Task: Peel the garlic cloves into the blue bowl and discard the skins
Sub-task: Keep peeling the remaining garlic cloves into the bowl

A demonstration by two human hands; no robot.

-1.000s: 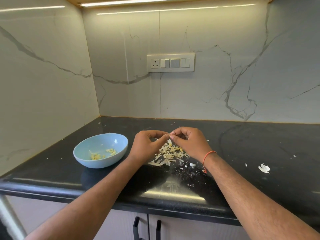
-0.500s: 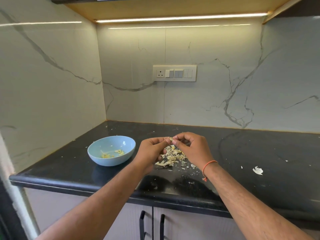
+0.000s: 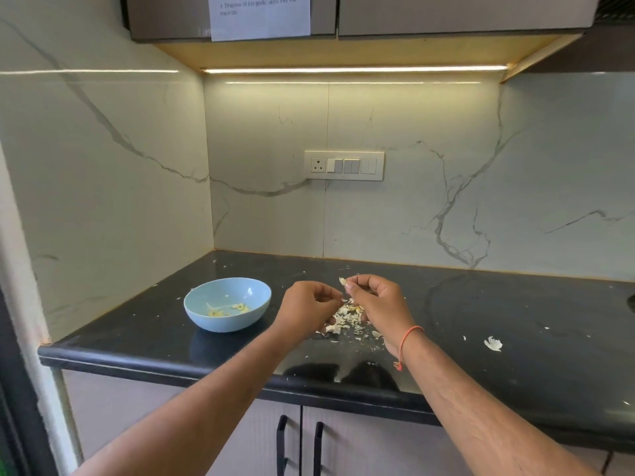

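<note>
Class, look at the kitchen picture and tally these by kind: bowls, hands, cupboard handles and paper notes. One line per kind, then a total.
Bowls: 1, the blue bowl
Hands: 2, left hand and right hand
Cupboard handles: 2, left handle and right handle
Paper notes: 1, note
Total: 6

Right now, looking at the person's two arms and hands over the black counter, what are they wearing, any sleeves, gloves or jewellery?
Both forearms are bare as far as the frame shows, with no sleeves in view. The left hand and right hand are gloveless, and no rings or watch are visible. The only item worn is a thin orange thread bracelet round the right wrist, with a short knotted end hanging below it.
</note>
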